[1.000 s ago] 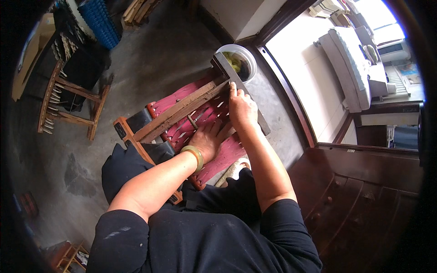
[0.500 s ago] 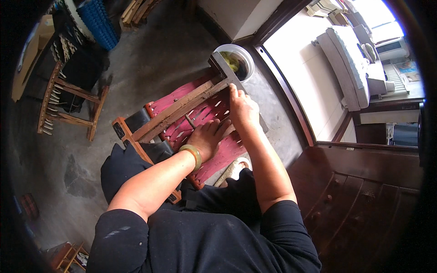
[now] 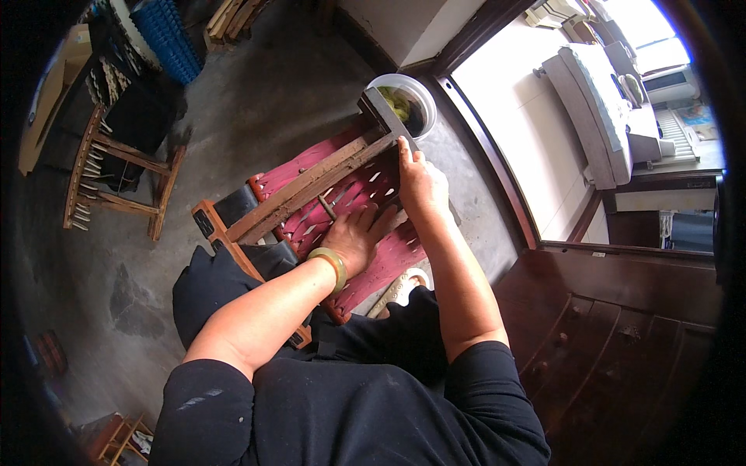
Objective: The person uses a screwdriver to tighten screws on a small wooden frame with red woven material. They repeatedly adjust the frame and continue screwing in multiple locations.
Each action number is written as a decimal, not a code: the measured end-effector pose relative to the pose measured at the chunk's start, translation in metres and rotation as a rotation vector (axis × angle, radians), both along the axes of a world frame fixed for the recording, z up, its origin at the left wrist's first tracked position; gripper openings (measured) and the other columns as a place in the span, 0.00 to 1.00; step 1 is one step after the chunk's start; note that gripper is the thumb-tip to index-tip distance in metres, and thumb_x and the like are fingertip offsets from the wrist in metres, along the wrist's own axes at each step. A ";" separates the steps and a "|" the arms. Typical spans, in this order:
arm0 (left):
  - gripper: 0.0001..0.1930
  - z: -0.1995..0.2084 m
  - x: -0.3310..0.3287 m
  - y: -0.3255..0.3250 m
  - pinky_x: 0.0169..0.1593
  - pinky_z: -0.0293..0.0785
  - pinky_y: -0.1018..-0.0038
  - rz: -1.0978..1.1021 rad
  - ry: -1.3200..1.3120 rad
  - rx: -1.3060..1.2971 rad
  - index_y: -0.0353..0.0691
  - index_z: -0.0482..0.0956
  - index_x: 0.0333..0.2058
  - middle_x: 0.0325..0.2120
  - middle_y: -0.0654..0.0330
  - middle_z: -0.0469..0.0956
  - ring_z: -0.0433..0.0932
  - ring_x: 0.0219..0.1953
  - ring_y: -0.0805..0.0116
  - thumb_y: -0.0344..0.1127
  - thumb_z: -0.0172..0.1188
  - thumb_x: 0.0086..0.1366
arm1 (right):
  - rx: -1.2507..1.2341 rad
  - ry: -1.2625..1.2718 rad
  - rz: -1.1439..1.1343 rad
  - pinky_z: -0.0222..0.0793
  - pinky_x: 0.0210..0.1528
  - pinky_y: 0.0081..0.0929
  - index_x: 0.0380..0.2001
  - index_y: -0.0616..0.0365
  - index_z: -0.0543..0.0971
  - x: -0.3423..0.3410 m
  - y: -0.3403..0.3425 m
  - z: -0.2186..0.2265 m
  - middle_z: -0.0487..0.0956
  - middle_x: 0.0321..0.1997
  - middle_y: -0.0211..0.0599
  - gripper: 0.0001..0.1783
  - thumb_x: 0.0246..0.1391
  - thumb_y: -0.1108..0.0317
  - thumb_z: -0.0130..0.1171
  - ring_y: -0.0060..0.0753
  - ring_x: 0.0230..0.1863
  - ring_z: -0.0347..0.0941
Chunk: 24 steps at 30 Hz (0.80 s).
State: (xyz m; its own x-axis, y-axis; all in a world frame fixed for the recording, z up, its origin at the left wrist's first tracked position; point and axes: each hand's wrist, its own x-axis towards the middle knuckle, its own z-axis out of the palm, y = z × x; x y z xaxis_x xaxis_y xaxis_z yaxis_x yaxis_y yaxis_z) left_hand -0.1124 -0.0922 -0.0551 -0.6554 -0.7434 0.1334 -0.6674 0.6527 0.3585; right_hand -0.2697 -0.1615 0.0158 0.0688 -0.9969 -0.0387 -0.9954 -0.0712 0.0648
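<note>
Wooden frame (image 3: 311, 186) w/ red webbing (image 3: 395, 260) sits by L knee (image 3: 203, 291). L hand (image 3: 350, 242): fingers spread over webbing. R hand (image 3: 424, 188): index at end bar (image 3: 386, 114), rest curled, grip can't tell. Step prob. steadying that corner; next calls for firm L support.

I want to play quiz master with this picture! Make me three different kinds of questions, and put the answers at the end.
1. What circles the wrist of the left hand, which is over the pinkish-red straps?
2. True or false: the white bucket has something yellow-green in it.
3. Which hand is nearer to that bucket?
A: the left hand
B: the right hand
C: both are equally near

Key:
1. A bangle.
2. True.
3. B.
</note>
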 end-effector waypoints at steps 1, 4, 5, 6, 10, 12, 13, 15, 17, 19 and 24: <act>0.34 0.001 0.000 0.000 0.55 0.64 0.61 0.000 -0.004 -0.002 0.46 0.53 0.66 0.52 0.46 0.68 0.70 0.52 0.53 0.36 0.49 0.60 | -0.006 0.007 0.006 0.77 0.39 0.37 0.66 0.58 0.59 0.000 0.000 0.000 0.76 0.41 0.47 0.34 0.53 0.74 0.50 0.45 0.38 0.78; 0.34 0.003 0.001 0.001 0.55 0.64 0.61 0.003 -0.017 -0.010 0.46 0.54 0.66 0.52 0.47 0.68 0.69 0.52 0.53 0.36 0.49 0.60 | -0.013 0.030 0.019 0.77 0.39 0.36 0.65 0.57 0.60 0.001 -0.001 -0.001 0.76 0.41 0.45 0.33 0.53 0.74 0.49 0.44 0.38 0.78; 0.34 0.003 0.000 0.001 0.55 0.64 0.61 0.004 -0.021 -0.014 0.46 0.54 0.66 0.52 0.46 0.68 0.69 0.52 0.53 0.36 0.49 0.60 | -0.010 0.040 0.021 0.76 0.39 0.37 0.65 0.56 0.60 0.000 -0.002 -0.004 0.76 0.41 0.44 0.34 0.53 0.74 0.49 0.44 0.38 0.78; 0.35 0.001 0.000 0.000 0.54 0.66 0.60 0.007 -0.002 -0.015 0.46 0.55 0.65 0.52 0.47 0.68 0.70 0.52 0.53 0.36 0.53 0.58 | -0.008 0.052 0.023 0.76 0.39 0.37 0.66 0.55 0.60 0.001 -0.003 -0.004 0.76 0.41 0.44 0.35 0.52 0.75 0.49 0.44 0.38 0.78; 0.35 -0.002 -0.001 -0.002 0.50 0.70 0.58 0.004 0.045 0.011 0.45 0.61 0.61 0.52 0.49 0.68 0.71 0.50 0.51 0.35 0.59 0.53 | 0.032 0.127 0.102 0.76 0.38 0.34 0.65 0.56 0.60 0.014 0.009 -0.004 0.76 0.40 0.41 0.34 0.53 0.73 0.50 0.41 0.39 0.78; 0.33 -0.001 0.000 -0.003 0.49 0.70 0.58 -0.011 0.041 0.027 0.45 0.63 0.59 0.52 0.49 0.68 0.72 0.49 0.52 0.34 0.59 0.52 | 0.061 0.095 0.141 0.76 0.39 0.35 0.65 0.56 0.60 0.023 0.014 -0.002 0.76 0.40 0.41 0.34 0.53 0.73 0.50 0.41 0.39 0.77; 0.32 -0.001 0.000 -0.004 0.48 0.71 0.58 -0.020 0.032 0.030 0.45 0.63 0.59 0.52 0.49 0.68 0.72 0.48 0.52 0.34 0.59 0.52 | 0.062 0.077 0.147 0.76 0.39 0.36 0.66 0.55 0.60 0.024 0.015 -0.001 0.76 0.40 0.41 0.34 0.53 0.73 0.50 0.42 0.39 0.77; 0.32 -0.001 0.000 -0.004 0.48 0.71 0.58 -0.022 0.028 0.019 0.45 0.63 0.59 0.51 0.49 0.68 0.72 0.48 0.52 0.35 0.59 0.52 | 0.074 0.046 0.139 0.76 0.40 0.36 0.66 0.53 0.60 0.022 0.015 0.004 0.76 0.41 0.42 0.34 0.54 0.73 0.49 0.42 0.40 0.77; 0.34 -0.001 0.002 -0.003 0.49 0.70 0.58 -0.005 0.039 -0.006 0.46 0.62 0.60 0.51 0.49 0.68 0.72 0.49 0.52 0.35 0.59 0.53 | 0.053 0.030 0.105 0.76 0.41 0.36 0.66 0.52 0.60 0.018 0.013 0.005 0.76 0.41 0.42 0.34 0.54 0.73 0.49 0.43 0.40 0.77; 0.35 0.001 0.000 -0.001 0.50 0.70 0.58 0.014 0.069 -0.019 0.47 0.61 0.62 0.51 0.48 0.68 0.72 0.49 0.52 0.36 0.59 0.53 | -0.001 0.049 0.032 0.76 0.41 0.37 0.66 0.51 0.60 0.009 0.008 0.006 0.76 0.42 0.42 0.34 0.54 0.74 0.49 0.44 0.40 0.77; 0.37 -0.004 -0.002 0.000 0.52 0.69 0.58 0.026 0.070 -0.063 0.49 0.58 0.64 0.50 0.47 0.69 0.72 0.49 0.51 0.37 0.58 0.55 | -0.040 0.119 0.052 0.77 0.36 0.33 0.65 0.56 0.61 -0.001 0.003 -0.008 0.76 0.38 0.41 0.33 0.55 0.72 0.50 0.40 0.37 0.77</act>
State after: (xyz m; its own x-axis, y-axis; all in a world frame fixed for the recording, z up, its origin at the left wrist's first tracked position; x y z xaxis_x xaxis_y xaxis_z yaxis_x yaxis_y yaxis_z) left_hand -0.1143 -0.0927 -0.0592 -0.6233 -0.7487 0.2257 -0.6590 0.6583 0.3638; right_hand -0.2708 -0.1586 0.0077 0.1175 -0.9930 -0.0102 -0.9756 -0.1174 0.1855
